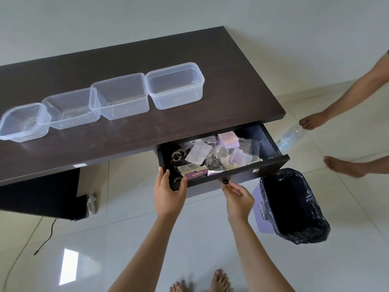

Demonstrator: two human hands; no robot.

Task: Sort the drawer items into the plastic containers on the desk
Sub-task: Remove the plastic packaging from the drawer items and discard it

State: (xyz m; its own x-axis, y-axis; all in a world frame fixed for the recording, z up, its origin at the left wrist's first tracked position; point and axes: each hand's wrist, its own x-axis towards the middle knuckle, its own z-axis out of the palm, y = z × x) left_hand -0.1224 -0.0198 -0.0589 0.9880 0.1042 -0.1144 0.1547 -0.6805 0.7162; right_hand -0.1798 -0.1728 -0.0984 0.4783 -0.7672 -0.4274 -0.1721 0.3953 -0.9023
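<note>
Altogether 4 clear containers (117, 95), 1 drawer (223, 159)

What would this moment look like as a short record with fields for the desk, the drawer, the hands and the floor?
desk: dark top with four clear plastic containers in a row, all looking empty
drawer: pulled open, full of small packets and bags
left hand: at the drawer's front edge, fingers straight
right hand: below the drawer front, grip pinching a small dark object
floor: bin with black liner; clear bottle; another person's bare feet
</note>
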